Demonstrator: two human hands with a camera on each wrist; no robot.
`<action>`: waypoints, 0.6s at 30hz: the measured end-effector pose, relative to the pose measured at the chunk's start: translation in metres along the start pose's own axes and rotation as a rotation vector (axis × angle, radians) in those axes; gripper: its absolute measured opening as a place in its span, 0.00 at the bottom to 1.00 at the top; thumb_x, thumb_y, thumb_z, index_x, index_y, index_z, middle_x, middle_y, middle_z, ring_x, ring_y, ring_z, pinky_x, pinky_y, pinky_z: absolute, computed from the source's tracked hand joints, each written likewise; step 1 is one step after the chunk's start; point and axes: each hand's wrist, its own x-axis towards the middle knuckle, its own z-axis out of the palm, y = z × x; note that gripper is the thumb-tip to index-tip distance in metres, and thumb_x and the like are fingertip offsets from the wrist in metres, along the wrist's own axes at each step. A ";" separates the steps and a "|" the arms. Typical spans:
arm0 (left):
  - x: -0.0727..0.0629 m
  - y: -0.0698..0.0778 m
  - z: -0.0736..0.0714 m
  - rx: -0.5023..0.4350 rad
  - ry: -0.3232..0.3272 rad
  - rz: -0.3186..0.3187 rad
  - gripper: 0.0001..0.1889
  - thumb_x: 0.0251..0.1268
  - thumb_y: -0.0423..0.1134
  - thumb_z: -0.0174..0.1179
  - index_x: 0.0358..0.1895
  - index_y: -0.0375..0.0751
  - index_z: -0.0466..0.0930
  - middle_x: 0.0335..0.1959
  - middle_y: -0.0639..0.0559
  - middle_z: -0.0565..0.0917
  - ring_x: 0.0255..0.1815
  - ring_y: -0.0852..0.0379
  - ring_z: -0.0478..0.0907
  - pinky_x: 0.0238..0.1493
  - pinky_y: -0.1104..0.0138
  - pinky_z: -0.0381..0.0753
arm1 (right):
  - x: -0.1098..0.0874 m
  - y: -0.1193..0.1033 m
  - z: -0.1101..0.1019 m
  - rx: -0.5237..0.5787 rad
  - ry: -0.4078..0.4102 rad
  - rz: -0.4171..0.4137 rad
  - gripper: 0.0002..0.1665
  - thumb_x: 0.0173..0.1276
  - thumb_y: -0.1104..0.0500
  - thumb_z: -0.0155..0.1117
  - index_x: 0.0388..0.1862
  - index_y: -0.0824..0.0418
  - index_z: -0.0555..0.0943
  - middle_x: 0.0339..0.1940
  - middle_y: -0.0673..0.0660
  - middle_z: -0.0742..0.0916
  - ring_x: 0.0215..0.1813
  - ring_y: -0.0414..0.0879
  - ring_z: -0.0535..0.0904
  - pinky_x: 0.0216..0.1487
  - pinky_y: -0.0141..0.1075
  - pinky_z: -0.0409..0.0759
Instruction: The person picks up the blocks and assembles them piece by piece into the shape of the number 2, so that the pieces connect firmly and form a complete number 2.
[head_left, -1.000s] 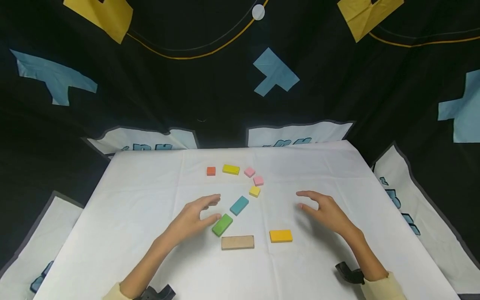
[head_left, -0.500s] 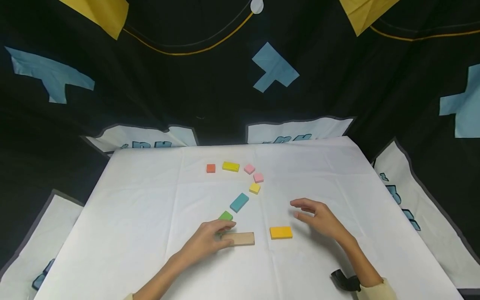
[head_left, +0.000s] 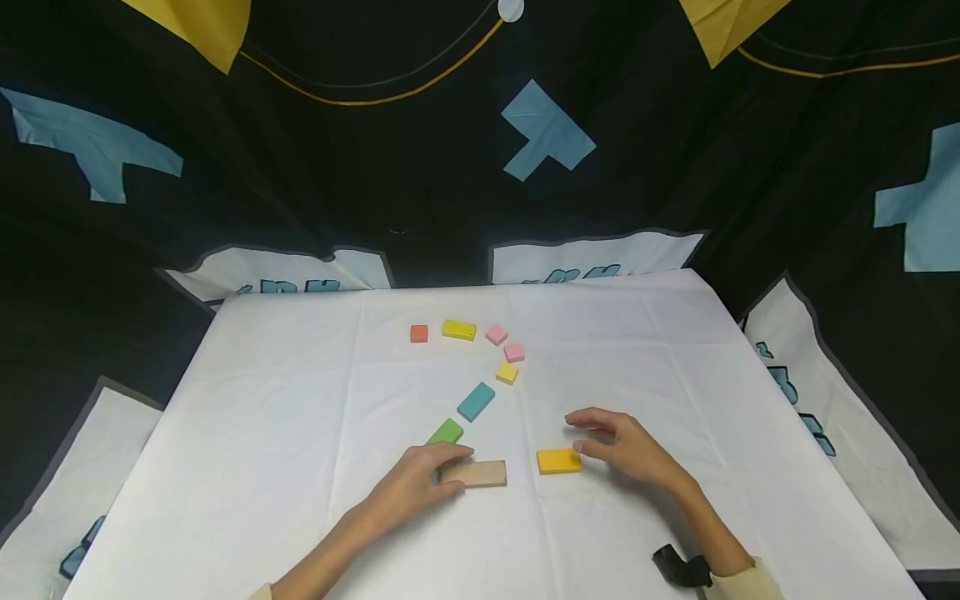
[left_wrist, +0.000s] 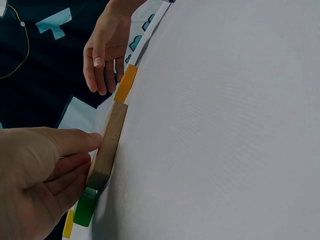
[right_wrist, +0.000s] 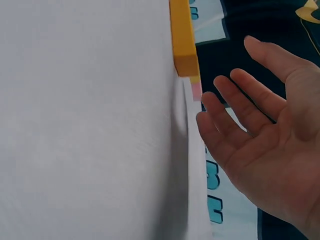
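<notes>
My left hand [head_left: 412, 483] is at the left end of a plain wooden block [head_left: 482, 474], thumb on the near side and fingers on the far side, pinching it as it lies on the table. In the left wrist view, the thumb meets the edge of that wooden block [left_wrist: 110, 145]. A green block [head_left: 447, 432] lies just beyond this hand, partly hidden by it. My right hand [head_left: 630, 447] hovers by the right end of an orange-yellow block [head_left: 558, 461]. Its fingers are loosely extended, and the right wrist view shows them apart from that block [right_wrist: 183, 37].
A curving row continues away from the green block: a teal block [head_left: 476, 402], a small yellow one [head_left: 507, 373], two pink ones [head_left: 513, 352], a longer yellow block [head_left: 459, 330] and a red-orange block [head_left: 419, 333]. A white cloth [head_left: 247, 442] covers the table, with a dark patterned curtain [head_left: 420, 183] behind.
My left hand moved from beside the green block towards me and right, onto the wooden block's left end. My right hand moved left and nearer, towards the orange-yellow block. The blocks keep their places.
</notes>
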 end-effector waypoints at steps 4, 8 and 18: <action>0.001 0.001 0.000 0.017 -0.011 0.015 0.23 0.58 0.29 0.71 0.58 0.34 0.81 0.53 0.45 0.84 0.53 0.52 0.82 0.54 0.62 0.80 | 0.001 0.003 0.006 -0.012 -0.067 0.007 0.28 0.65 0.54 0.73 0.62 0.63 0.79 0.61 0.57 0.83 0.64 0.55 0.75 0.65 0.49 0.71; 0.002 0.002 0.001 0.034 -0.017 0.027 0.22 0.58 0.29 0.71 0.57 0.33 0.81 0.52 0.45 0.85 0.53 0.52 0.82 0.53 0.62 0.80 | 0.002 0.003 0.009 -0.059 -0.099 0.030 0.29 0.62 0.52 0.75 0.61 0.59 0.81 0.59 0.52 0.84 0.62 0.52 0.76 0.65 0.47 0.71; 0.006 0.008 0.001 0.165 -0.060 0.021 0.20 0.60 0.31 0.70 0.56 0.35 0.82 0.52 0.48 0.85 0.54 0.51 0.81 0.53 0.60 0.80 | 0.001 0.003 0.011 -0.114 -0.142 0.013 0.23 0.62 0.56 0.75 0.56 0.54 0.84 0.53 0.46 0.86 0.59 0.48 0.78 0.65 0.48 0.70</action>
